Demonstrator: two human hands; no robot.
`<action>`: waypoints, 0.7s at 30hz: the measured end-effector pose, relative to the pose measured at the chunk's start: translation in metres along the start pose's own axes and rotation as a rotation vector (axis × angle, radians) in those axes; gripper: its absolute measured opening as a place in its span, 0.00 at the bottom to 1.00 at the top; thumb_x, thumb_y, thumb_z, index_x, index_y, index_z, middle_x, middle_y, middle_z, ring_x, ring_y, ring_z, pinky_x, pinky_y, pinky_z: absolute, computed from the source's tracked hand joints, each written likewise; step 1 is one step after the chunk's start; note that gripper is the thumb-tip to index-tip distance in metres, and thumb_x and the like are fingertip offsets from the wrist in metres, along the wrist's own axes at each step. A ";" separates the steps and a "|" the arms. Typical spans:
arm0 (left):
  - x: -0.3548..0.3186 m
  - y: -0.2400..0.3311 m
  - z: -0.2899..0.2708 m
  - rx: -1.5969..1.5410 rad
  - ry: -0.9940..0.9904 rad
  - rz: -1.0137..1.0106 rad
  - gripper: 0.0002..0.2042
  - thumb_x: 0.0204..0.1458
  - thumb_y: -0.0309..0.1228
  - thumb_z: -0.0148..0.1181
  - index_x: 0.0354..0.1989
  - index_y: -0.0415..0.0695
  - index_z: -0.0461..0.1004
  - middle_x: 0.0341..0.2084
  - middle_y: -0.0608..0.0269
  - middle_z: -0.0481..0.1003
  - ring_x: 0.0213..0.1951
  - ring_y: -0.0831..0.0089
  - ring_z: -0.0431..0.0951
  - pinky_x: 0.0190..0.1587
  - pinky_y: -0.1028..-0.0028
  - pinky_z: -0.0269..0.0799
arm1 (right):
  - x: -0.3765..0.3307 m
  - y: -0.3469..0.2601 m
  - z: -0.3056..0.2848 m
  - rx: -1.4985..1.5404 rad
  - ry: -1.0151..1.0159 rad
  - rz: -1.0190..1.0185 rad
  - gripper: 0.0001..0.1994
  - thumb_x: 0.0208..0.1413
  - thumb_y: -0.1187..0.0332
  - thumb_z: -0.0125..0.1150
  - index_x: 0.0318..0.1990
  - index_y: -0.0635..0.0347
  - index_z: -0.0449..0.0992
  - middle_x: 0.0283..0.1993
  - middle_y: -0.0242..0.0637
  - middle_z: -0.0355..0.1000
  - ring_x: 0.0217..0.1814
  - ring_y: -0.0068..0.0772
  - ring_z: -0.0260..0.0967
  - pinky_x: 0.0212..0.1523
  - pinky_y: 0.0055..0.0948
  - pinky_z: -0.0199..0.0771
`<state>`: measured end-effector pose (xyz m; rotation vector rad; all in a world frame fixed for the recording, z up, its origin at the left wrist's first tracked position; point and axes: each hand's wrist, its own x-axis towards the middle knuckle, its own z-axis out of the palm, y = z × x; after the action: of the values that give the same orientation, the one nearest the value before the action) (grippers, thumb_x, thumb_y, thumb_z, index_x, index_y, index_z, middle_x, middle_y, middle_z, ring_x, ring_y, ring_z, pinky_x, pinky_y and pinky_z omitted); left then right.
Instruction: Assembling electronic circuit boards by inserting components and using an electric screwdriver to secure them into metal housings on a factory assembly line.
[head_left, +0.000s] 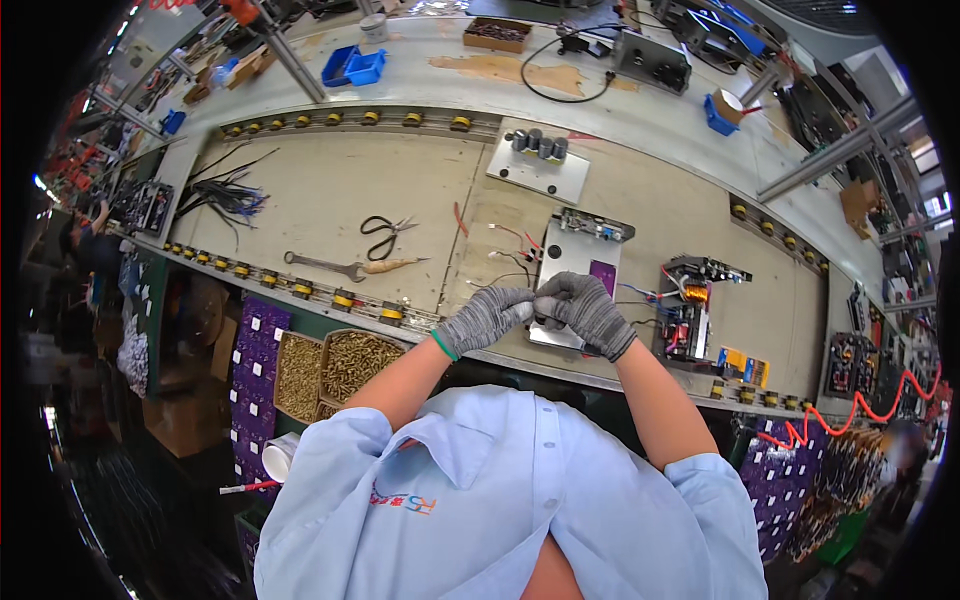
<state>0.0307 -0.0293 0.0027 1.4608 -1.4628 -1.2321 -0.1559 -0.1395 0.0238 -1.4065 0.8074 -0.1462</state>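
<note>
Bent over a beige workbench (340,180) in a light blue shirt (490,440), busy with both gloved hands above a flat metal plate (565,258). Seen lying flat directly ahead of the shirt front: the plate, long axis running from the bench's near edge toward the far side, far end leaning slightly right. Fixed crosswise at that far end, a circuit board (592,226); along the right side, a purple panel (603,271).

Over the plate's nearer half, left hand (488,320) angled in from the left, right hand (588,310) from the right, tips meeting. Fingers on both bent and drawn close together, not spread; cannot tell what, if anything, lies pinched there. Contact with the plate likewise impossible to tell.

Just left of the plate, loose wires (512,256) with pale ends. Farther left, black-handled scissors (383,238), blades pointing right; nearer, a wrench (325,265) laid lengthwise with the bench, end to end with a pointed tool (393,266), tip to the right. Beyond the plate, a second plate (558,182) with dark cylinders (540,144) standing on top. To the right, an open device (688,315) with a copper coil (695,293). Below the bench edge at left, boxes of brass-coloured screws (358,362).
</note>
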 end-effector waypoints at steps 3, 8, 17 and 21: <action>0.006 0.010 0.003 0.174 -0.052 0.003 0.17 0.63 0.39 0.55 0.53 0.41 0.75 0.32 0.50 0.79 0.35 0.66 0.79 0.45 0.68 0.73 | -0.009 0.003 0.006 -0.237 0.084 -0.107 0.08 0.56 0.69 0.66 0.37 0.66 0.77 0.29 0.38 0.79 0.29 0.22 0.76 0.30 0.25 0.77; 0.006 0.015 0.007 -0.042 -0.012 -0.124 0.16 0.61 0.39 0.58 0.50 0.42 0.78 0.23 0.64 0.75 0.25 0.78 0.71 0.31 0.75 0.71 | -0.013 0.006 0.010 -0.476 0.207 -0.230 0.08 0.56 0.68 0.66 0.35 0.63 0.78 0.28 0.38 0.79 0.27 0.24 0.77 0.30 0.27 0.76; 0.013 -0.068 -0.003 0.053 -0.065 -0.237 0.10 0.58 0.31 0.57 0.44 0.40 0.79 0.23 0.67 0.74 0.23 0.81 0.69 0.27 0.75 0.70 | -0.011 0.032 -0.013 -0.703 0.238 0.047 0.24 0.47 0.58 0.72 0.48 0.60 0.73 0.36 0.45 0.77 0.41 0.47 0.76 0.43 0.39 0.75; 0.024 -0.116 0.005 0.060 -0.120 -0.019 0.11 0.57 0.31 0.60 0.45 0.40 0.79 0.29 0.63 0.78 0.25 0.81 0.71 0.28 0.75 0.71 | 0.001 0.039 -0.005 -0.888 0.123 0.149 0.24 0.46 0.58 0.72 0.48 0.59 0.72 0.40 0.45 0.76 0.46 0.49 0.74 0.50 0.40 0.72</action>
<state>0.0585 -0.0410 -0.1119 1.4653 -1.5803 -1.3175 -0.1726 -0.1361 -0.0117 -2.1675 1.1453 0.2829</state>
